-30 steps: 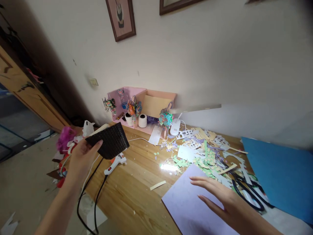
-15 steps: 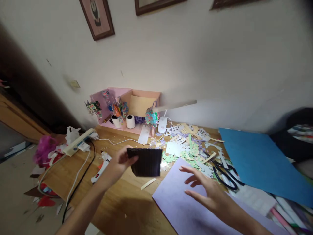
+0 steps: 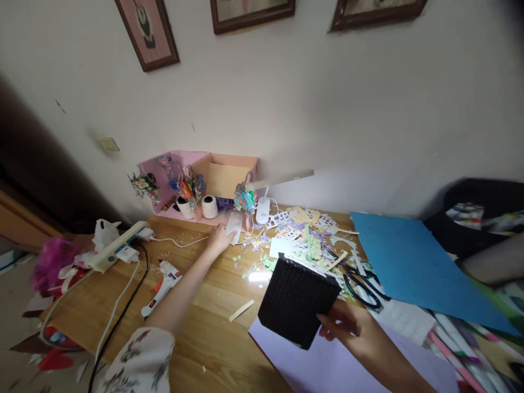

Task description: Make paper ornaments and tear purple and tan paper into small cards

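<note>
My right hand [image 3: 347, 325] grips a flat black pouch [image 3: 301, 300] with a bubble-textured surface by its lower right edge. The pouch is tilted above a sheet of purple paper [image 3: 282, 352]. My left hand [image 3: 221, 238] is stretched out to the front of the pink box [image 3: 231, 159]. Its fingers are at the left edge of a whitish rectangular card [image 3: 234, 222] that lies against the box's front; they are partly hidden and look spread rather than closed.
Paper scraps [image 3: 311, 234] cover the back of the table, with black-handled scissors [image 3: 362, 286] and a blue sheet [image 3: 421, 262] to their right. A white desk lamp [image 3: 262, 210] stands beside the box. A glue gun [image 3: 164, 286] and a power strip [image 3: 118, 248] with cables lie left.
The black pouch has passed from my left hand to my right hand. My left hand has moved forward to the whitish card. The view has shifted slightly to the right.
</note>
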`<state>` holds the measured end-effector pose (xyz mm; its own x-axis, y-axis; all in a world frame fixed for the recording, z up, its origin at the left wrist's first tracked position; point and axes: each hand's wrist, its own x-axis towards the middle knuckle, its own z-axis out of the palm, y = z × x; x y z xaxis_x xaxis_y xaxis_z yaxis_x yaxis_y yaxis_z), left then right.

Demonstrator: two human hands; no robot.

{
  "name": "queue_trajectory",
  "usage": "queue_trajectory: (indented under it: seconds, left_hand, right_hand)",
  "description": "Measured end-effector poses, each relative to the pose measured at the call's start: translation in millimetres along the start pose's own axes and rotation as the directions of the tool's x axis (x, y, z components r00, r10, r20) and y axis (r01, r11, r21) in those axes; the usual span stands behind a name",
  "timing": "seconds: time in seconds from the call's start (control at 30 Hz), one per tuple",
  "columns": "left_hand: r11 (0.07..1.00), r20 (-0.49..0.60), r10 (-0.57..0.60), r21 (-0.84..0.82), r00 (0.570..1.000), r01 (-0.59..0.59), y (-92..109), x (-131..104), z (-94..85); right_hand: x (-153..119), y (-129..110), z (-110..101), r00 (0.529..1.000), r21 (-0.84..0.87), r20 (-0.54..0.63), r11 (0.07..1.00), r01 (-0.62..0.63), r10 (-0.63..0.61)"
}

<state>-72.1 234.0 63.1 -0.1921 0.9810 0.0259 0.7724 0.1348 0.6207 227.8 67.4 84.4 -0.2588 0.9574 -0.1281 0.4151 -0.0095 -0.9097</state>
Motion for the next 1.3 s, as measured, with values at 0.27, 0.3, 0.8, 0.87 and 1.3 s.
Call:
queue_trajectory:
  seconds: [0.27, 0.3, 0.8, 0.87, 1.3]
  left_hand:
    - [0.993, 0.024, -0.119, 0.014, 0.993, 0.119, -11.6, 34.9, 11.1]
    - [0.996, 0.038, -0.089, -0.011, 0.995, 0.090, -12.6, 34.2, 5.5]
    - [0.940, 0.458, 0.132, -0.339, 0.879, 0.036, -36.8, -113.3, -30.2]
    - [0.936, 0.494, 0.148, -0.350, 0.857, 0.041, -25.7, -133.8, -3.0]
    - [0.820, 0.268, 0.568, -0.260, 0.778, -0.509, 23.2, -200.5, -52.1]
  right_hand:
    - [-40.8, 25.2, -12.1, 0.975, 0.047, -0.187, 0.992, -0.116, 0.123]
    - [-41.4, 28.3, -13.2, 0.964, 0.051, -0.227, 0.990, -0.129, 0.137]
    - [5.8, 12.3, -14.2, 0.992, 0.001, -0.123, 1.000, 0.021, -0.021]
    - [9.0, 7.8, -15.9, 0.993, -0.072, -0.089, 0.995, 0.074, -0.081]
    - [16.2, -27.4, -16.2, 0.953, -0.270, 0.159, 0.918, 0.292, -0.257]
